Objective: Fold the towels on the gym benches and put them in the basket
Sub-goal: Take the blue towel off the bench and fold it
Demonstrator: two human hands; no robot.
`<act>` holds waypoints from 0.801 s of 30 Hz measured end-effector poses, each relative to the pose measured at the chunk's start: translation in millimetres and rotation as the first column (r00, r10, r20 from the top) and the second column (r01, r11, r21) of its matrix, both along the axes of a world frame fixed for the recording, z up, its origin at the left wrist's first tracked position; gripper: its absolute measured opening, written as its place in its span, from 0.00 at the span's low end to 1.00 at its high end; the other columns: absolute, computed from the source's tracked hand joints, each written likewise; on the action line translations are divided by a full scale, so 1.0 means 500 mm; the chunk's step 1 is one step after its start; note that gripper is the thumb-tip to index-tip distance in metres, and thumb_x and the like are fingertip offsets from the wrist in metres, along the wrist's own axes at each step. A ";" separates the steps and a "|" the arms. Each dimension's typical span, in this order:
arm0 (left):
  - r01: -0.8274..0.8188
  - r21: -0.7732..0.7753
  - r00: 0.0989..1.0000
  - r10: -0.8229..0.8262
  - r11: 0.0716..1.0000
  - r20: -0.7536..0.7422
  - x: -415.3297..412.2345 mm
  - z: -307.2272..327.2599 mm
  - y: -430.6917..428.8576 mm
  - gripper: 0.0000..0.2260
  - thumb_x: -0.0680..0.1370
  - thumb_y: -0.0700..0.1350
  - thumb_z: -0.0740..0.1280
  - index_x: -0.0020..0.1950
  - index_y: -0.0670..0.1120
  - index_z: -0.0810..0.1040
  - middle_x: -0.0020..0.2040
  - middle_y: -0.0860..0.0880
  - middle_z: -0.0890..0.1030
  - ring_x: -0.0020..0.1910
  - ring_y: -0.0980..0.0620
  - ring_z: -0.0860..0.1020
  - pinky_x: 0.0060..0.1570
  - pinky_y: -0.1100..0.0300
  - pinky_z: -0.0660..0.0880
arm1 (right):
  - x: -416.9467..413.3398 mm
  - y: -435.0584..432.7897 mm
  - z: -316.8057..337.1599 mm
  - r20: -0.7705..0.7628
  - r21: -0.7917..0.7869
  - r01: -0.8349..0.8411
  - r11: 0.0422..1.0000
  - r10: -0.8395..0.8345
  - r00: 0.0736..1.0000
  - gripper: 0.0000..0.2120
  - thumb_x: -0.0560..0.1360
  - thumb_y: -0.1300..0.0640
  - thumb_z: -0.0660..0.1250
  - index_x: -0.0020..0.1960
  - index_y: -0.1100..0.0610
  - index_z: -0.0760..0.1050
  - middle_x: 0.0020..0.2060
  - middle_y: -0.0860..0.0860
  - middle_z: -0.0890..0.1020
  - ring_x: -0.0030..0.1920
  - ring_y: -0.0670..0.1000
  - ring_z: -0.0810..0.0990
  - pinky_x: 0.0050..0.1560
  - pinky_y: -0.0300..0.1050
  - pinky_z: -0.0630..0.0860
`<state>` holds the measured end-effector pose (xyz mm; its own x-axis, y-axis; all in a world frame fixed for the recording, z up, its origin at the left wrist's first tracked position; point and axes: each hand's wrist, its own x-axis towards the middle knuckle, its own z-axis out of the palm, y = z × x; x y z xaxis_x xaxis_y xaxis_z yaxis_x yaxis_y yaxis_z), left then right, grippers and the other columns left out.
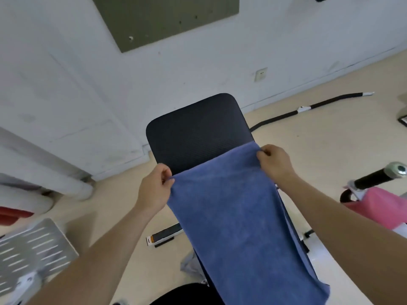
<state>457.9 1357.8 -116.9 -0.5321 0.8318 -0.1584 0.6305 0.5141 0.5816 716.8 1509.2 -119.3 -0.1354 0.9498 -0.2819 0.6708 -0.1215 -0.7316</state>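
A blue towel (237, 223) lies lengthwise along a black padded gym bench (198, 130), covering most of it and leaving the far end bare. My left hand (155, 187) pinches the towel's far left corner. My right hand (275, 161) pinches its far right corner. Both corners sit just above the bench pad. A pink towel (378, 208) hangs over equipment at the right edge. No basket is in view.
A grey perforated metal plate (30, 249) is at the lower left. A black bar with a metal end (376, 178) sticks out above the pink towel. A black cable (308, 107) runs across the beige floor by the white wall. A small black-and-white device (164, 237) lies under the bench.
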 end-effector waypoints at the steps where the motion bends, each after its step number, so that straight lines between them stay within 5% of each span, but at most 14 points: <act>1: 0.018 0.021 0.998 -0.017 1.000 -0.056 -0.017 -0.010 0.018 0.08 0.75 0.39 0.67 0.41 0.47 0.69 0.33 0.53 0.74 0.32 0.52 0.71 0.33 0.61 0.65 | -0.021 0.024 -0.018 -0.022 0.021 -0.013 1.000 0.014 1.000 0.11 0.77 0.59 0.59 0.44 0.65 0.76 0.37 0.58 0.79 0.37 0.54 0.73 0.38 0.46 0.69; 8: 0.199 0.084 0.932 -0.162 0.976 -0.326 -0.095 -0.021 0.115 0.09 0.75 0.35 0.63 0.44 0.49 0.78 0.43 0.49 0.78 0.42 0.47 0.76 0.44 0.55 0.71 | -0.108 0.138 -0.063 -0.030 0.257 -0.049 0.965 0.058 0.998 0.07 0.79 0.59 0.59 0.50 0.60 0.75 0.41 0.51 0.77 0.43 0.52 0.73 0.43 0.40 0.65; 14: 0.159 0.196 0.913 -0.068 0.968 -0.403 -0.125 -0.016 0.173 0.13 0.77 0.35 0.61 0.51 0.46 0.83 0.50 0.46 0.80 0.49 0.46 0.77 0.51 0.57 0.71 | -0.158 0.189 -0.063 -0.231 0.235 0.161 0.959 -0.106 0.967 0.06 0.77 0.56 0.55 0.46 0.57 0.69 0.36 0.48 0.74 0.42 0.56 0.76 0.48 0.60 0.78; 18: 0.154 0.149 0.877 -0.066 0.977 -0.476 -0.115 -0.023 0.181 0.15 0.74 0.32 0.59 0.54 0.45 0.81 0.50 0.44 0.78 0.49 0.42 0.75 0.46 0.53 0.71 | -0.190 0.184 -0.066 -0.235 0.288 0.140 0.947 -0.072 0.969 0.06 0.78 0.57 0.56 0.45 0.55 0.70 0.38 0.49 0.76 0.44 0.58 0.79 0.48 0.55 0.77; 24: 0.114 0.197 0.875 -0.005 0.974 -0.484 -0.148 -0.022 0.187 0.14 0.75 0.33 0.60 0.53 0.46 0.81 0.49 0.46 0.79 0.48 0.46 0.77 0.45 0.64 0.63 | -0.210 0.222 -0.061 -0.243 0.346 0.192 0.919 -0.110 0.964 0.07 0.79 0.59 0.55 0.47 0.57 0.71 0.41 0.51 0.77 0.44 0.53 0.76 0.47 0.50 0.73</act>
